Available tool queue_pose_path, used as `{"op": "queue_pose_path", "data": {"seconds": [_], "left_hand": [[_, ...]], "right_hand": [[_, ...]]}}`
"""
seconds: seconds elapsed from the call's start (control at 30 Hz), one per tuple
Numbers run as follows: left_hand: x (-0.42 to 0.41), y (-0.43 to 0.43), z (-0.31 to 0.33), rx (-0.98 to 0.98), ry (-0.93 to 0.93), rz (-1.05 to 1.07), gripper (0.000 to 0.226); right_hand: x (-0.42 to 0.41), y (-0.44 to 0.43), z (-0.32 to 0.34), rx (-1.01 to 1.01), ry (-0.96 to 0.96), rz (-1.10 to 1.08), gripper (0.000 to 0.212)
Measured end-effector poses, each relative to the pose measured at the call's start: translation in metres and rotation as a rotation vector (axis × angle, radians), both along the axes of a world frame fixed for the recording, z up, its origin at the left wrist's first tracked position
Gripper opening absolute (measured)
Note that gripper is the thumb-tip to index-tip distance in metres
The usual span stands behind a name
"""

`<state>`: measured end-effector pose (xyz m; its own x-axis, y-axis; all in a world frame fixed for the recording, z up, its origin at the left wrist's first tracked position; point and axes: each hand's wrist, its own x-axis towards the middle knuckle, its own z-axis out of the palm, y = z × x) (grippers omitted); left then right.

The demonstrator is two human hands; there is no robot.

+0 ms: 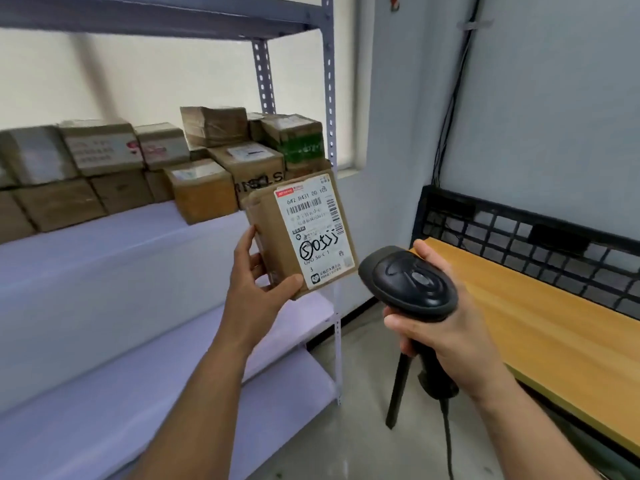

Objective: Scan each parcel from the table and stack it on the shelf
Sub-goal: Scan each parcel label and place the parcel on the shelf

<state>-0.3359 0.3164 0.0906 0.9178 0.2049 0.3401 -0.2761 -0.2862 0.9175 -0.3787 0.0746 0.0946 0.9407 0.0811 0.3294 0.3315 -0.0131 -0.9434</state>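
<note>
Parcel (298,233): gripped in left hand (256,282) before the shelf (104,258), label turned toward the scanner (408,282) for reading; right hand (446,327) wraps scanner handle, head aimed at label

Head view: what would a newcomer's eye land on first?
The small brown parcel, held up mid-frame by the left hand, its white label with handwritten marker facing the camera. Just right of it, the right hand grips a black handheld scanner beside the wooden table. Behind, stacked parcels line the back of the shelf.
</note>
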Motion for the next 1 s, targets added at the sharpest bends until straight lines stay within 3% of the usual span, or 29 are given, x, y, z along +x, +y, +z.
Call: {"op": "queue_pose_path", "data": {"seconds": [0.37,0.47,0.57,0.67,0.8,1.0], "left_hand": [[0.02,0.151,0.035,-0.095,0.021,0.32,0.08],[0.029,0.184,0.044,-0.132,0.069,0.412,0.095],[0.043,0.206,0.051,-0.09,0.136,0.453,0.099],[0.062,0.219,0.05,-0.03,0.172,0.494,0.076],[0.082,0.227,0.045,0.115,0.172,0.534,0.063],[0.095,0.235,0.039,0.174,0.147,0.459,0.087]], "right_hand": [[0.059,0.112,0.021,-0.049,-0.047,0.168,0.093],[0.068,0.132,0.021,-0.035,-0.029,0.212,0.093],[0.074,0.146,0.019,-0.006,-0.015,0.246,0.091],[0.08,0.155,0.017,-0.015,-0.011,0.256,0.093],[0.085,0.159,0.016,-0.042,0.01,0.23,0.094],[0.09,0.156,0.012,-0.052,0.01,0.197,0.095]]}}
